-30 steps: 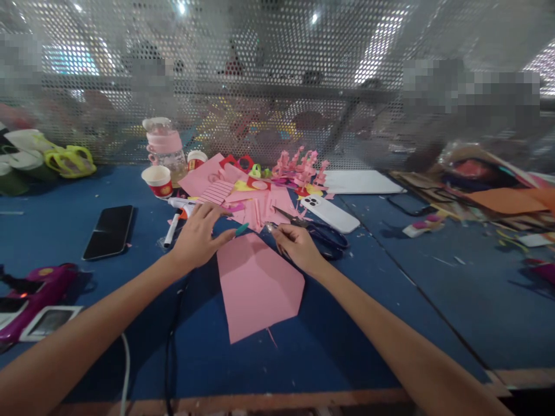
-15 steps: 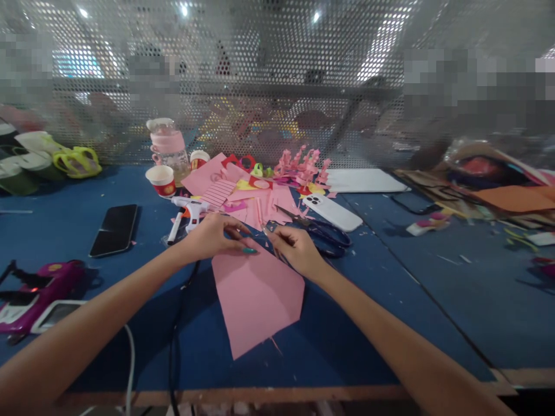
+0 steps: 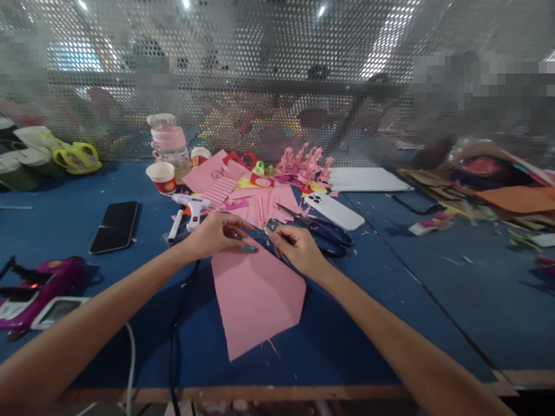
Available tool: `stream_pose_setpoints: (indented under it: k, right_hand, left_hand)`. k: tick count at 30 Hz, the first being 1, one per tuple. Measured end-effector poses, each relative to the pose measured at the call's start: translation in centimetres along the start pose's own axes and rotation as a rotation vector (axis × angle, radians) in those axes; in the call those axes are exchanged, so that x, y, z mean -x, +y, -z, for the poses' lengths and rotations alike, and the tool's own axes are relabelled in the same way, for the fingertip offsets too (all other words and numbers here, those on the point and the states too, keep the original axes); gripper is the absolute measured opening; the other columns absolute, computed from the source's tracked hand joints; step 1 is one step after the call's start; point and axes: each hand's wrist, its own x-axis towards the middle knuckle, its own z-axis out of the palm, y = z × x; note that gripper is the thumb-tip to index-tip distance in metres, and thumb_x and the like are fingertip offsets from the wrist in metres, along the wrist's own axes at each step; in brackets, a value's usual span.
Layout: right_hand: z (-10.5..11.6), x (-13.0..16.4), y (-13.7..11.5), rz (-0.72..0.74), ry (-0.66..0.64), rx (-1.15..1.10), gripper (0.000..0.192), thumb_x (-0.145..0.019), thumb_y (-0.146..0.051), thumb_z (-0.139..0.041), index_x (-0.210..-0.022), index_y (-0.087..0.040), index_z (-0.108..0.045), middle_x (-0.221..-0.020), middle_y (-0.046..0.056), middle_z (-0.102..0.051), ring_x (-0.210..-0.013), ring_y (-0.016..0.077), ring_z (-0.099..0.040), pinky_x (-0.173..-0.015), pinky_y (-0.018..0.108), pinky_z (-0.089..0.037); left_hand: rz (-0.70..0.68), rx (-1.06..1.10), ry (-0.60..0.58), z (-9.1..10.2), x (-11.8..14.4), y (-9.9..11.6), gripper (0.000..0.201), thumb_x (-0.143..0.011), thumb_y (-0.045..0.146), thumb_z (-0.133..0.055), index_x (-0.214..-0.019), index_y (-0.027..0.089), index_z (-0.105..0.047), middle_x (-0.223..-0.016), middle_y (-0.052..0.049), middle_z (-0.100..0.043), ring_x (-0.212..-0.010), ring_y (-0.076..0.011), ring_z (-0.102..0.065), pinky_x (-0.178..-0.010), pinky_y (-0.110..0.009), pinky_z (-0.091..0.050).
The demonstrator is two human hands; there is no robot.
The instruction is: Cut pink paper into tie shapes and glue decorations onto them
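Observation:
A pink sheet of paper (image 3: 260,294) with cut corners lies tilted before me, a thin strip hanging at its lower edge. My left hand (image 3: 219,236) is closed on its upper edge, the thumb with a green nail on top and the other fingers behind. Just right of that edge, my right hand (image 3: 298,247) is closed in a pinch; what sits between its fingertips is too small to make out. Scissors (image 3: 325,231) with dark blue handles lie beyond the right hand. A white glue gun (image 3: 193,212) rests past my left hand.
Pink paper scraps (image 3: 260,202) and paper flowers (image 3: 303,164) are piled behind my hands. A white phone (image 3: 335,210), a black phone (image 3: 115,227), a paper cup (image 3: 162,177), a bottle (image 3: 169,141) and a purple device (image 3: 52,283) stand around. A black cable (image 3: 176,329) crosses the table's front edge.
The view has shifted very slightly. The sheet's lower tip has swung a little to the left, while both hands keep nearly the same place and hold.

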Motion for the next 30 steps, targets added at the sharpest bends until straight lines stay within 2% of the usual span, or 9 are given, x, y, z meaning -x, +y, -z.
stream_pose_setpoints:
  k: [9,20,30]
  right_hand:
    - [0.00,0.05,-0.25,0.021,0.010,0.038,0.044,-0.080,-0.049,-0.046,-0.050,-0.019,-0.041,-0.044,-0.004,-0.043,-0.041,0.0073,-0.039,-0.044,0.022,-0.031]
    - [0.05,0.23,-0.68,0.059,0.047,0.067,0.044,-0.081,-0.047,-0.046,-0.049,-0.019,-0.040,-0.043,-0.004,-0.041,-0.041,0.0070,-0.037,-0.043,0.023,-0.029]
    - [0.05,0.23,-0.63,0.074,0.055,0.080,0.043,-0.082,-0.046,-0.045,-0.048,-0.019,-0.039,-0.043,-0.004,-0.041,-0.041,0.0069,-0.037,-0.043,0.022,-0.029]
  left_hand:
    - [0.017,-0.036,0.054,-0.20,0.28,0.21,0.032,-0.053,0.022,-0.075,-0.082,0.013,-0.064,-0.070,-0.002,-0.068,-0.062,-0.0097,-0.061,-0.058,-0.019,-0.050]
    - [0.026,-0.048,0.056,-0.26,0.34,0.12,0.032,-0.053,0.024,-0.075,-0.081,0.013,-0.064,-0.070,-0.002,-0.068,-0.058,-0.0094,-0.060,-0.053,-0.019,-0.049]
    - [0.038,-0.033,0.082,-0.43,0.30,0.08,0.030,-0.052,0.022,-0.076,-0.078,0.013,-0.063,-0.069,-0.002,-0.067,-0.064,-0.0105,-0.061,-0.061,-0.021,-0.051]
